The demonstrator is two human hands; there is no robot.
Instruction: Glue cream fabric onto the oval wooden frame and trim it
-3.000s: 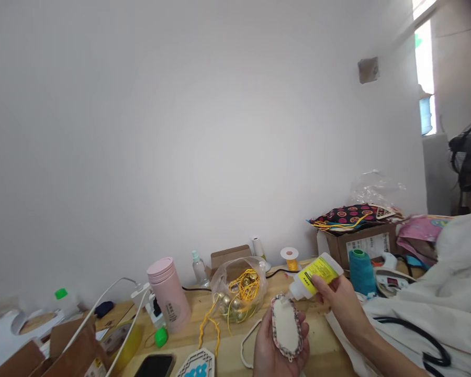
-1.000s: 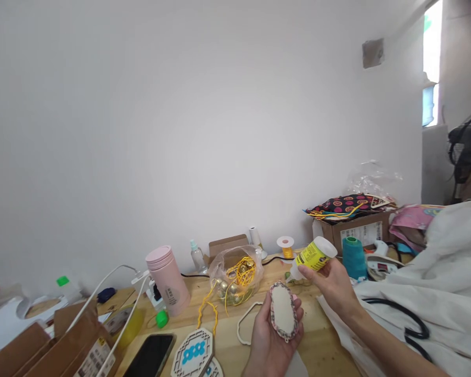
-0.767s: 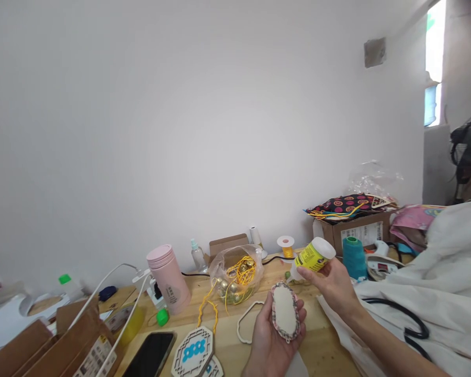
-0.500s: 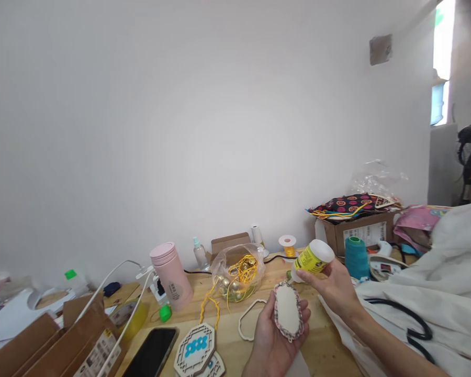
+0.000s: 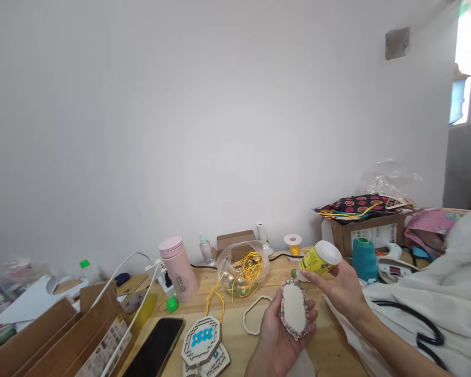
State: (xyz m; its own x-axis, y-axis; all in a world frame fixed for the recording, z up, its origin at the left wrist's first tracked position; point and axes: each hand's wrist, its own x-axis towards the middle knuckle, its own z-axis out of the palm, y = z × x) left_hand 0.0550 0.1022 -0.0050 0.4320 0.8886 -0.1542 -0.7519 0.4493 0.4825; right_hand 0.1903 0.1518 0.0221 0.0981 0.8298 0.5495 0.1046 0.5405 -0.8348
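Observation:
My left hand holds an oval pendant-like piece with a pale flat face and a patterned, fabric-like rim. It lies tilted in the palm, thumb along its left side and fingers behind it. My right hand is closed around a yellow and white squeeze bottle, tipped with its white base up and its narrow end low. That end is close to the top rim of the oval piece; whether they touch I cannot tell. A thin pale wooden frame lies on the table left of my left hand.
Octagonal wooden plaques and a black phone lie front left. Behind are a pink tumbler, a plastic bag of golden bells and yellow cord, and a yellow thread spool. Teal thread and white cloth are right.
The whole scene has shifted slightly to the right in view, as my head turned a little left. Both hands keep their hold on the oval piece and the bottle, in nearly the same position.

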